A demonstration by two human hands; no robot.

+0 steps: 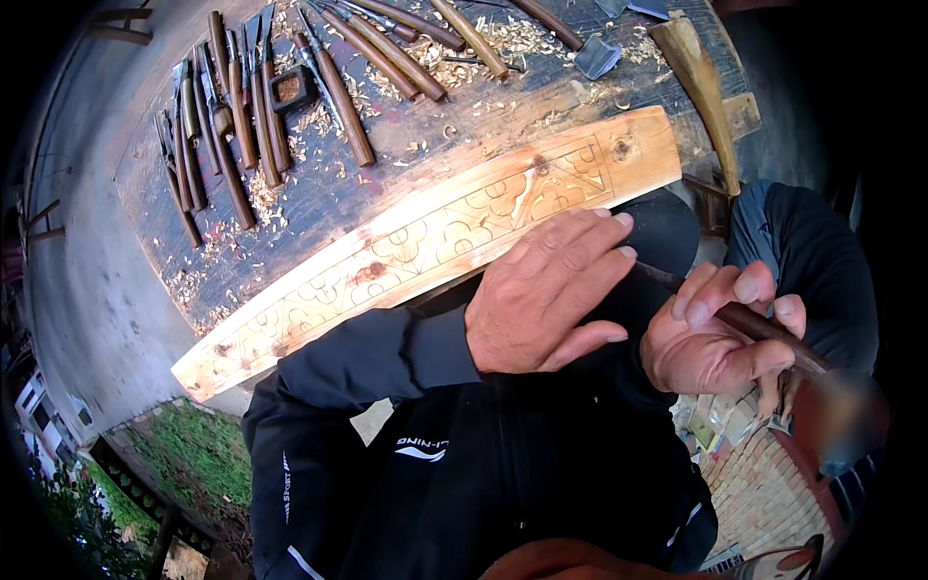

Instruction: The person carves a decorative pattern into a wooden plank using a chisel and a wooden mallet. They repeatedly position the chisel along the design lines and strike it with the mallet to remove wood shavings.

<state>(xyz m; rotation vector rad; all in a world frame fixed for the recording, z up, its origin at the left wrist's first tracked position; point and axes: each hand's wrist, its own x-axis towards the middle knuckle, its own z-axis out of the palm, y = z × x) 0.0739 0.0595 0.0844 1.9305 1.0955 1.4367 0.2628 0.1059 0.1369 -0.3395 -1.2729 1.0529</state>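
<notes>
A long pale wooden board (425, 227) lies slantwise along the near edge of the bench, with a scrolling pattern drawn and partly cut on it. My left hand (551, 295) is open, palm down, its fingers stretched to the right beside the board's near edge. Whether it presses on anything beneath is hidden. To the right, my right hand (715, 333) is closed around the dark brown wooden handle (764, 329) of a carving chisel. The handle slants down to the right, and its thin dark shank (657, 276) points up-left toward my left fingertips. The cutting tip is hidden.
Several wooden-handled chisels (232, 106) lie on the worn bench (416, 130) among shavings. A small dark box (290, 89) sits between them. Farther right are a wide-bladed chisel (597, 58) and a curved wooden club (696, 87). Another person's trouser leg (802, 251) is close on the right.
</notes>
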